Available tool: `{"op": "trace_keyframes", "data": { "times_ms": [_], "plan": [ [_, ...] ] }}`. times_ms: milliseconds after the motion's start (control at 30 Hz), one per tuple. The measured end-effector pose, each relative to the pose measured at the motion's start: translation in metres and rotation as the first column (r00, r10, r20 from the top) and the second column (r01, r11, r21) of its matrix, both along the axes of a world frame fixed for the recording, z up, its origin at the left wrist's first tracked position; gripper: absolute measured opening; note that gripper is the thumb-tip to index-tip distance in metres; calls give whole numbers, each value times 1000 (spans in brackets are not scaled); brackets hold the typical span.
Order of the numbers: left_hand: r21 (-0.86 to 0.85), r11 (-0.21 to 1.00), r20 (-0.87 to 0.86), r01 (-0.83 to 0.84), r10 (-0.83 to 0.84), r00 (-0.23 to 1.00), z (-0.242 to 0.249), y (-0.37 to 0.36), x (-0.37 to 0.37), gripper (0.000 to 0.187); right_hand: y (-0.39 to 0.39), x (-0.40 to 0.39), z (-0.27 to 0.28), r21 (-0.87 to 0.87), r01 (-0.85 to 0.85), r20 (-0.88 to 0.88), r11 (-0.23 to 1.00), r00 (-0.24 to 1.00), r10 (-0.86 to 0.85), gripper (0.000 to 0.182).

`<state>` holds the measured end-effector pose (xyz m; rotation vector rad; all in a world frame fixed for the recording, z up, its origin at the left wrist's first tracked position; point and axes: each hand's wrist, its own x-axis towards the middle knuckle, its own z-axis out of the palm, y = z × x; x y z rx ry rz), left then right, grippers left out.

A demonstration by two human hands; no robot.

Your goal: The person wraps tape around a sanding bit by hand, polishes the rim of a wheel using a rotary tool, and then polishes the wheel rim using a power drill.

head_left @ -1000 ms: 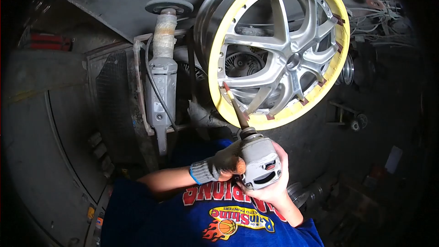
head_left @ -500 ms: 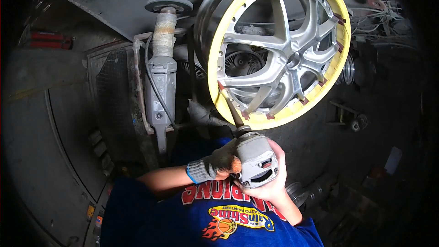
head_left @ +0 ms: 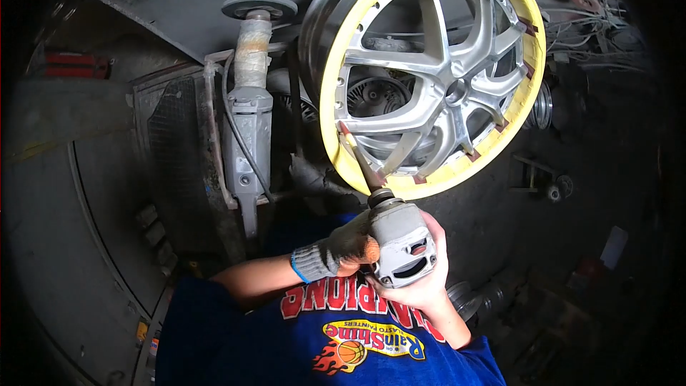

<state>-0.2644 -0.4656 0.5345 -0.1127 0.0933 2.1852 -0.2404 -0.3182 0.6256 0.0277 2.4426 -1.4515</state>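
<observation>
My left hand point(head_left: 341, 249), in a grey knit glove with an orange thumb patch, is closed round the neck side of a grey die grinder point(head_left: 401, 243). My bare right hand point(head_left: 433, 272) wraps the right side and rear of its body. From the tool a long tapered spindle point(head_left: 366, 164) points up and left. Its reddish tip point(head_left: 344, 129) lies at the end of a spoke, by the lower left edge of a silver alloy wheel point(head_left: 436, 64). Whether the tip touches the metal is hard to tell. Yellow covering point(head_left: 331, 100) wraps the wheel's outer lip, with dark red tape pieces along it.
Left of the wheel stands a large grey polishing machine point(head_left: 250, 143) with a flat disc point(head_left: 259, 6) on top and a cable along it. Further wheels point(head_left: 375, 93) show behind the spokes. A small wheeled frame point(head_left: 539, 177) is on the dark floor at right.
The wheel, polishing machine and tool have shifted slightly left in view together. The tip stays at the same spoke end, and both hands keep their hold.
</observation>
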Motion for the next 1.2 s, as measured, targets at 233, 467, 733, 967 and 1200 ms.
{"op": "trace_keyframes", "data": {
  "times_ms": [233,467,733,967,1200],
  "plan": [
    [68,997,6,-38,37,999,-1,2,1,106,0,2,-4,-9,46,-37,999,998,-46,104],
    [43,997,22,-62,61,998,-2,4,8,107,1,8,-4,-19,68,-6,998,998,-68,104],
    [56,998,10,-7,6,1000,4,1,3,105,-1,8,-1,2,70,-39,998,997,-70,104],
    [77,997,15,-12,11,1000,1,1,6,105,-1,10,0,0,60,-36,998,998,-60,104],
    [65,998,-13,-24,25,1000,-2,0,13,104,0,13,1,-22,37,-9,999,999,-37,105]
  ]
}}
